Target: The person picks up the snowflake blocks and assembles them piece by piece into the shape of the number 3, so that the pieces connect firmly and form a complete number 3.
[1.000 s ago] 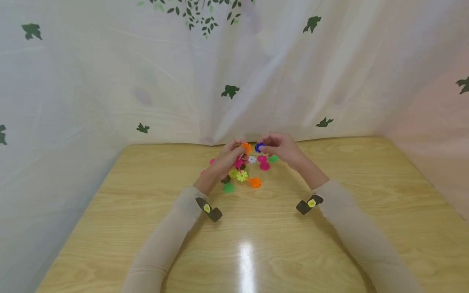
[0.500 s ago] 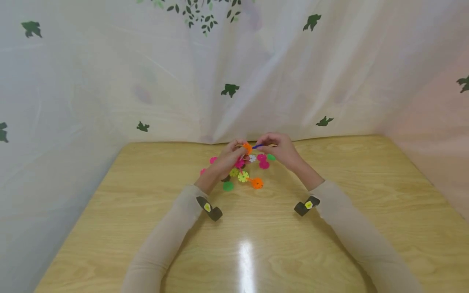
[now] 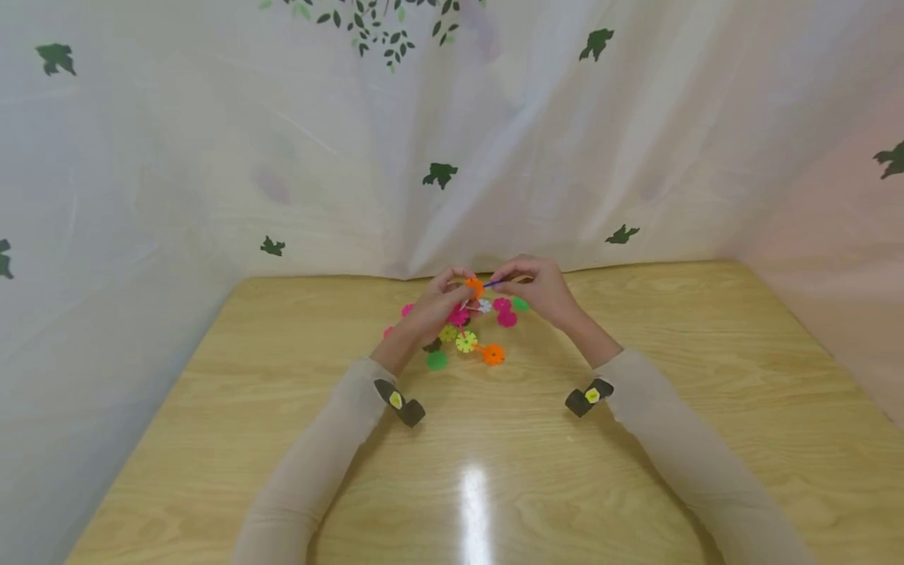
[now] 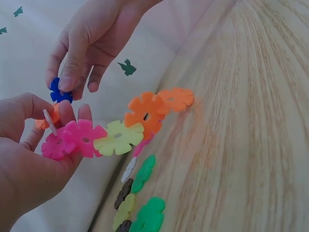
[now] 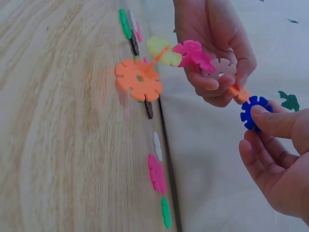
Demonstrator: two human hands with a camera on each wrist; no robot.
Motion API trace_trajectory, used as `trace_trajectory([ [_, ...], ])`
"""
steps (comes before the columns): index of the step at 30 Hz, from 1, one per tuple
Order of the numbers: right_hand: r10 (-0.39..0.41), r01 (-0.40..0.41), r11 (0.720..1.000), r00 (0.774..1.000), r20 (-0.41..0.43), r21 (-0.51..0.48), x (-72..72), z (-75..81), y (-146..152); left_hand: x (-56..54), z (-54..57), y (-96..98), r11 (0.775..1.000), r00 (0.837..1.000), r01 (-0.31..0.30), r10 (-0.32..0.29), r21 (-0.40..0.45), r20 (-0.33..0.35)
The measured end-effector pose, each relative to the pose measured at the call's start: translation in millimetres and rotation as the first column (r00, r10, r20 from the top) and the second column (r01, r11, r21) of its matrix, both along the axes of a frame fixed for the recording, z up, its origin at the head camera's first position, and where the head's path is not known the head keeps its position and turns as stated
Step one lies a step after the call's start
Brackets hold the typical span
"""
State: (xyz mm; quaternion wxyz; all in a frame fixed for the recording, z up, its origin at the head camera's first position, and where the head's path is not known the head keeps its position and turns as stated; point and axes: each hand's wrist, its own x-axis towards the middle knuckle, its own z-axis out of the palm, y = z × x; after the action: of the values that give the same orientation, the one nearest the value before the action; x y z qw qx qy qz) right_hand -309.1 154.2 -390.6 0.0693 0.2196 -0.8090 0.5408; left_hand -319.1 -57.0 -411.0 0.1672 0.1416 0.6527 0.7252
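My left hand (image 3: 432, 310) holds a chain of notched, flower-shaped plastic discs. In the left wrist view the chain includes an orange disc (image 4: 145, 116), a yellow disc (image 4: 119, 137) and pink discs (image 4: 86, 138). A whitish disc (image 5: 222, 67) follows in the right wrist view, then a small orange disc (image 5: 238, 93) partly hidden by the left fingers. Between thumb and fingers, my right hand (image 3: 544, 289) pinches a blue disc (image 5: 254, 114). Its edge meets the small orange disc; how deep the notches sit together cannot be seen.
Loose discs lie on the wooden table (image 3: 480, 439) under and around the hands: green (image 3: 437, 360), pink (image 3: 506, 318), white (image 3: 484, 305) and brown among them. A printed curtain (image 3: 339, 173) hangs just behind the table's far edge.
The blue disc has turned from face-on to edge-on and moved left until it meets the orange disc. The left hand has stayed nearly still with its chain.
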Motion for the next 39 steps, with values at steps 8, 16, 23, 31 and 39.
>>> trace_trajectory([
  [8,-0.001,0.001,1.000,1.000,-0.011,-0.011,-0.1,0.4,-0.7,-1.0,0.7,-1.6,1.000,1.000,0.001,-0.001,0.027,-0.001],
  [16,0.026,-0.027,0.999,0.999,-0.043,-0.029,-0.4,-3.4,-0.2,-1.9,-3.0,-2.4,0.999,1.000,0.028,-0.028,0.025,-0.007],
  [23,0.053,-0.055,0.998,0.998,-0.045,-0.041,-0.8,-3.8,-0.7,-2.1,-2.8,-3.5,0.999,0.999,0.027,-0.027,0.033,-0.023],
  [31,0.079,-0.079,0.997,0.996,-0.040,-0.005,-0.8,-0.6,2.6,-1.1,0.0,-3.5,0.999,0.999,0.040,-0.039,0.012,-0.022],
  [39,0.103,-0.104,0.994,0.993,-0.054,-0.017,-1.4,0.1,3.8,1.6,2.1,-3.1,0.998,0.998,0.041,-0.038,0.052,-0.051],
])
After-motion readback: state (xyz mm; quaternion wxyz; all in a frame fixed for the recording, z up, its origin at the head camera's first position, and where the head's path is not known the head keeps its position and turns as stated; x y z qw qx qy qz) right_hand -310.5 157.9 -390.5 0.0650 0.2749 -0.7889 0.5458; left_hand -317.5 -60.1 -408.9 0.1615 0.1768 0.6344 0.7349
